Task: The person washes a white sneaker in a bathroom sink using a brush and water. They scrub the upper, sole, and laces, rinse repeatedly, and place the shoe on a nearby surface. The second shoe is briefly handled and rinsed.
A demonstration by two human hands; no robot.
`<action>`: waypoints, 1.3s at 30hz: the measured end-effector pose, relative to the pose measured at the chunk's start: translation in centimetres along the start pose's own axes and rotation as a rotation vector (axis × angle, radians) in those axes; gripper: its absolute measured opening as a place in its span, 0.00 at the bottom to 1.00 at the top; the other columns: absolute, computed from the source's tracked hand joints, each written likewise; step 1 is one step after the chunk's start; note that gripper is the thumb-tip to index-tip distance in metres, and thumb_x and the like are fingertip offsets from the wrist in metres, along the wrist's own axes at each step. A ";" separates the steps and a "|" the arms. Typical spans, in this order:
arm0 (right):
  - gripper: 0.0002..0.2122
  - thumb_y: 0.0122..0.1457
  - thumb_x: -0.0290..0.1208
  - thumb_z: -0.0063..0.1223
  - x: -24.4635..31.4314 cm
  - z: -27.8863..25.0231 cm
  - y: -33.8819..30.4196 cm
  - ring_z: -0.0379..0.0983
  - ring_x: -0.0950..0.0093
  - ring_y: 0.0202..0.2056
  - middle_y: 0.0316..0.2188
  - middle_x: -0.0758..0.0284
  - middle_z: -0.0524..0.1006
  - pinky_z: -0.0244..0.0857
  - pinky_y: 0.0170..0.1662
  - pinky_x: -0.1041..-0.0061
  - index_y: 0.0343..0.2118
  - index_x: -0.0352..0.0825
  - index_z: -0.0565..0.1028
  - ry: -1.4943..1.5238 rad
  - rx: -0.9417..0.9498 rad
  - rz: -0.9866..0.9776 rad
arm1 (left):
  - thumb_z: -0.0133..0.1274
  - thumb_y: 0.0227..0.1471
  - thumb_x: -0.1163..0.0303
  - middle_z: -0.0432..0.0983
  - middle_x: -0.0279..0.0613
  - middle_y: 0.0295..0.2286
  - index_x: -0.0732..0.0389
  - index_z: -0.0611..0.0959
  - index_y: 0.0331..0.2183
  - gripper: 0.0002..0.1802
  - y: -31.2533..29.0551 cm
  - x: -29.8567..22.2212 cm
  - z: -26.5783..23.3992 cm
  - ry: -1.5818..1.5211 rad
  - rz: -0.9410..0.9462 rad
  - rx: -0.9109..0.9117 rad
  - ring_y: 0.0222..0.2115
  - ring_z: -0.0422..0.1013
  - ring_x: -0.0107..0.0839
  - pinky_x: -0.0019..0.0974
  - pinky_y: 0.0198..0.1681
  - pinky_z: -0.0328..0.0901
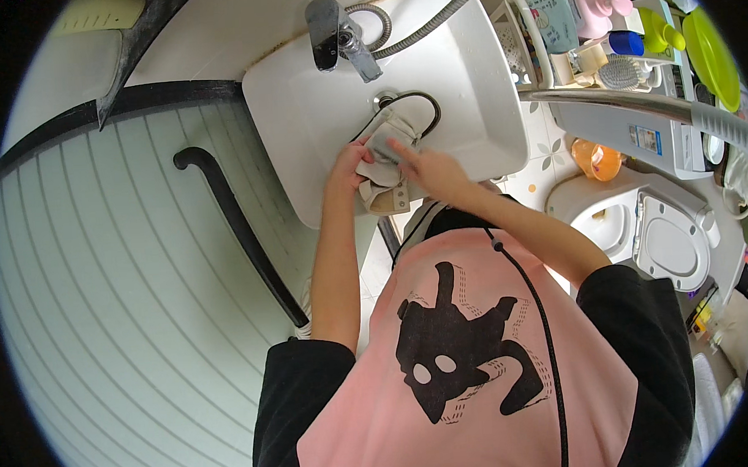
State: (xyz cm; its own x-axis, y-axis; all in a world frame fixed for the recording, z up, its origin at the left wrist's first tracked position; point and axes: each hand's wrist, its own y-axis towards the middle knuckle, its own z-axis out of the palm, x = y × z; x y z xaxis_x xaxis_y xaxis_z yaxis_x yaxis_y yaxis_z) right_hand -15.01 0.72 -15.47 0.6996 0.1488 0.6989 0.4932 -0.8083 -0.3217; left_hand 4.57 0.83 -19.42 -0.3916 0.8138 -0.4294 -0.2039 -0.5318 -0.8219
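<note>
A whitish-beige cloth item with a grey patch and a strap-like edge with small dark dots is held over the near side of the white sink. Its exact kind is unclear. My left hand grips its left edge, the thumb lying on top. From the right, my right hand is closed against the cloth, fingertips pressed on the grey patch. A thin black cord loops out beside the cloth in the basin, next to the drain.
A grey faucet with a flexible hose stands at the sink's far edge. A basket of toiletries and a metal rail are to the right, with a toilet below. A frosted panel with a black handle stands left.
</note>
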 end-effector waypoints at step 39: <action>0.22 0.52 0.41 0.42 1.2 1.4 -1.2 0.69 0.60 0.22 0.18 0.58 0.71 0.62 0.23 0.63 0.51 0.50 0.56 0.037 -0.033 -0.053 | 0.39 0.25 0.67 0.66 0.54 0.38 0.70 0.68 0.39 0.32 -1.7 2.6 1.6 -0.515 0.126 -0.097 0.39 0.63 0.50 0.49 0.44 0.59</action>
State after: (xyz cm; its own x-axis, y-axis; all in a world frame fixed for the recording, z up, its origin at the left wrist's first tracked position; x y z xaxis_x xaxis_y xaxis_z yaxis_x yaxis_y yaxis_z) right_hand -14.02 2.69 -15.14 0.6529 0.1712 0.7378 0.5113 -0.8184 -0.2625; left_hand 2.46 3.51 -18.56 -0.8019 0.5118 -0.3084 -0.0522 -0.5741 -0.8171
